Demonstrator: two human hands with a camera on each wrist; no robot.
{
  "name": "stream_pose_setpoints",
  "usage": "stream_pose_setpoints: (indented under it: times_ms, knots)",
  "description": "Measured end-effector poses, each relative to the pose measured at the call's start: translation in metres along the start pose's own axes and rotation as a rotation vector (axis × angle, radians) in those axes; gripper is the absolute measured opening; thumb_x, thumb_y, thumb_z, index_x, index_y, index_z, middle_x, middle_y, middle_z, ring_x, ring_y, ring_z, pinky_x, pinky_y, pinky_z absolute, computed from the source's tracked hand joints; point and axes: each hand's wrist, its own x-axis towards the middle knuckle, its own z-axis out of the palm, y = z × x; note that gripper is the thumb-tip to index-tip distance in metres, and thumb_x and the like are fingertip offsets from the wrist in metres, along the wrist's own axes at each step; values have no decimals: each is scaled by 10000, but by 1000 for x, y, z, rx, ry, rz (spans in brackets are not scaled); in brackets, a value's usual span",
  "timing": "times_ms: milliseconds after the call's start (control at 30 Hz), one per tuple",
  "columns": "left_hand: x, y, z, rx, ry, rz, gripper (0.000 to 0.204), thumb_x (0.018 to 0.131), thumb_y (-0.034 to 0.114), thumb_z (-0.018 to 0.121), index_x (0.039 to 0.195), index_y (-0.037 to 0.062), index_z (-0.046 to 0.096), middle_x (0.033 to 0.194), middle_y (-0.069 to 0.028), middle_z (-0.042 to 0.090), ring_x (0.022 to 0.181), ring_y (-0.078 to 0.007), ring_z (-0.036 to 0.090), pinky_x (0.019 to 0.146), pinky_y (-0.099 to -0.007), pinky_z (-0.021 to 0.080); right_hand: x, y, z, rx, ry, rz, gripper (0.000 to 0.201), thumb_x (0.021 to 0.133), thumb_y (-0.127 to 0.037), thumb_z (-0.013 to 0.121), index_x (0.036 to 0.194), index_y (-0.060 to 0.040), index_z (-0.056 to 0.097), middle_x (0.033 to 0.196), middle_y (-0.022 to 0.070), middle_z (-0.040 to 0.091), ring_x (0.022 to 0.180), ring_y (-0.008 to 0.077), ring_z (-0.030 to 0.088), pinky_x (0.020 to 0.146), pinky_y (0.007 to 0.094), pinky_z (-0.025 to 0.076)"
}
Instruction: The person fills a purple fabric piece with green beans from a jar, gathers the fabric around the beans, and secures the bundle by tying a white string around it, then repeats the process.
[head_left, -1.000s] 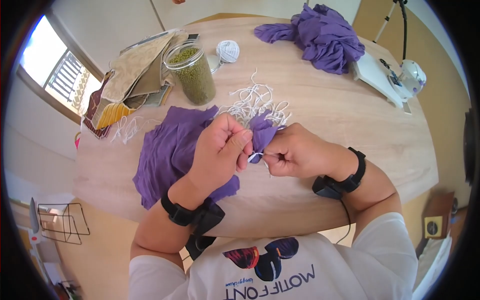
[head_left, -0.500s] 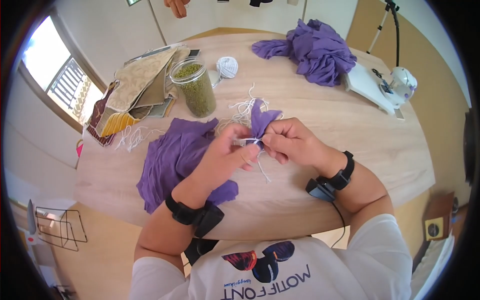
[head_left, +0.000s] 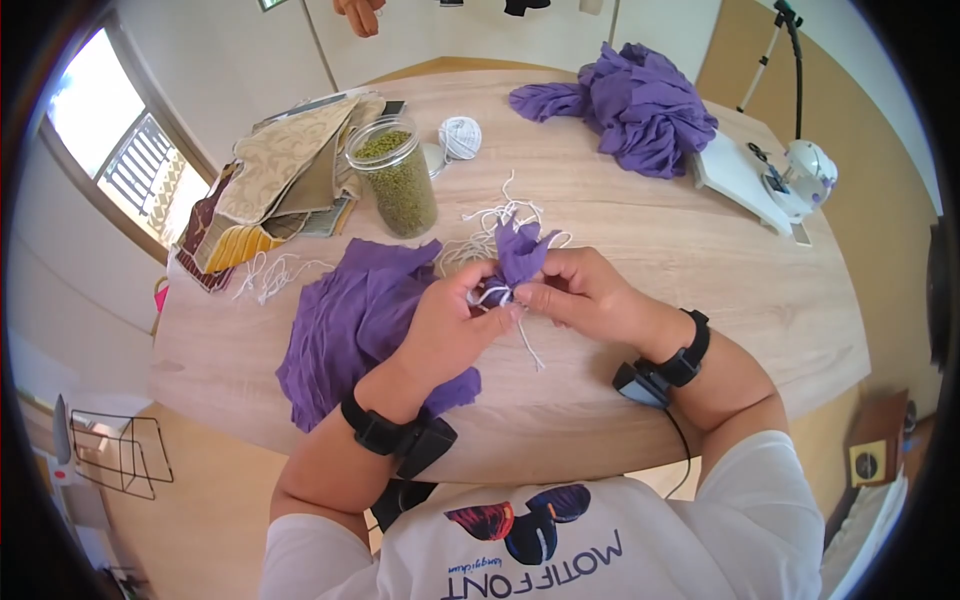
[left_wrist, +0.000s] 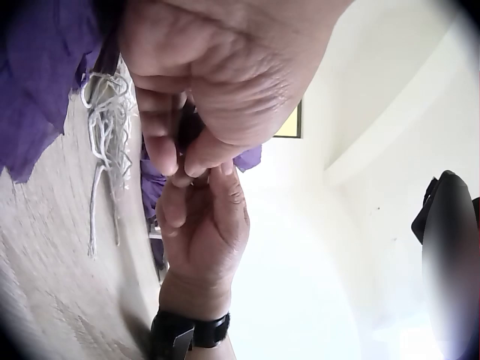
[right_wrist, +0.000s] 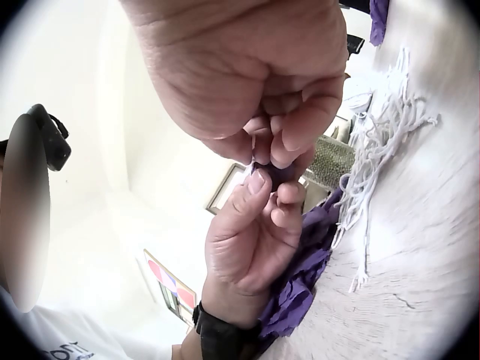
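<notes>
Between my two hands sits a small purple cloth bundle, its gathered top spreading upward. White string is wound round its neck, and a loose end hangs below. My left hand holds the bundle from the left, with thumb and fingers curled about its lower part. On the other side, my right hand pinches the string at the neck, thumb tip against it. Both wrist views show the fingertips of the two hands meeting closely, hiding most of the bundle. Purple cloth lies under and beside my left forearm.
Loose white strings lie behind the hands. Beyond stand a jar of green beans and a ball of white yarn. Fabric pieces lie at left. A purple cloth heap and a small white machine are at far right.
Both fists have loosened and my fingertips have come together at the bundle's neck. The string wrapped there shows more now, with its loose end hanging lower. The head view has tilted up slightly.
</notes>
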Motion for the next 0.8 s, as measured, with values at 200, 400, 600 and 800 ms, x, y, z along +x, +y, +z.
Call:
stream_pose_setpoints:
  times_ms: [200,400,600,800]
  knots:
    - [2,-8,-1,108,4,-1,300,885,41,689,1173,10,609,1058,-44,642,856,-73,614,737,-239,531,5,3,8,73,126,-189,187,921,-177,692,969,-5,634,727,-7,601,613,70,507,560,247,437]
    - [0,3,-6,-436,-185,-251,313,969,118,547,1273,51,519,1087,-158,657,772,-158,655,684,-263,536,3,-3,-3,240,86,85,148,946,-151,653,982,-9,631,715,-17,587,615,45,501,555,220,423]
    - [0,10,-7,-608,-236,-301,319,1008,174,448,1307,63,463,1080,-223,650,744,-183,657,642,-275,538,1,-5,-5,123,261,-121,226,924,-113,656,1130,-37,606,810,13,603,644,74,531,565,223,443]
    - [0,5,-10,-570,-253,-276,303,1001,191,449,1262,46,501,1022,-183,654,732,-162,651,588,-258,534,-2,-20,-7,-400,112,-541,366,843,-60,697,1197,-94,612,987,85,627,774,213,631,634,302,522]
